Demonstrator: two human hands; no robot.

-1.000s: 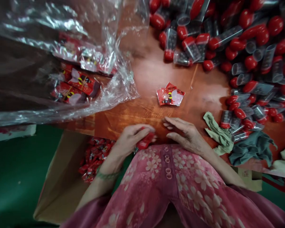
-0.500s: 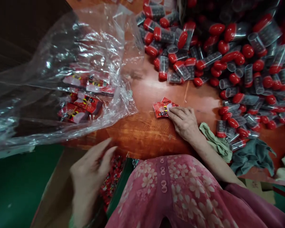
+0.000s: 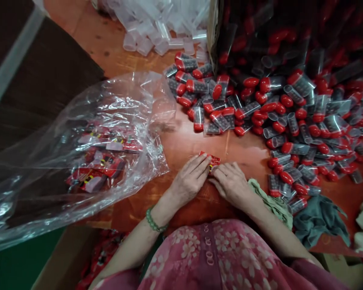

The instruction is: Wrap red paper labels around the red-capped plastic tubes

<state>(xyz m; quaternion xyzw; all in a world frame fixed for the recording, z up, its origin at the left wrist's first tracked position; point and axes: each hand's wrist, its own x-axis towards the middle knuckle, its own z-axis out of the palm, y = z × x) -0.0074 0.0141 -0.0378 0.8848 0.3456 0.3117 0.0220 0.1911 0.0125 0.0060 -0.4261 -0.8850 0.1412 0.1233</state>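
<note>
Small red printed cards lie on the reddish-brown table in front of me, partly hidden under my fingers. My left hand, with a green bead bracelet at its wrist, rests over their left side, its fingers together and pointing up and right. From the right, my right hand has its curled fingers and thumb closed at the cards' lower right edge. Both hands nearly meet over the cards.
A clear plastic bag with red packets spreads at the left. Many red-capped clear tubes are heaped at the right. Frosted tubes lie at the back. Green cloths sit at the right edge; a box of red pieces stands below left.
My left hand has moved from above the box at the lower left up to the cards. My right hand stays at them. The view has tilted up, showing the frosted tubes.
</note>
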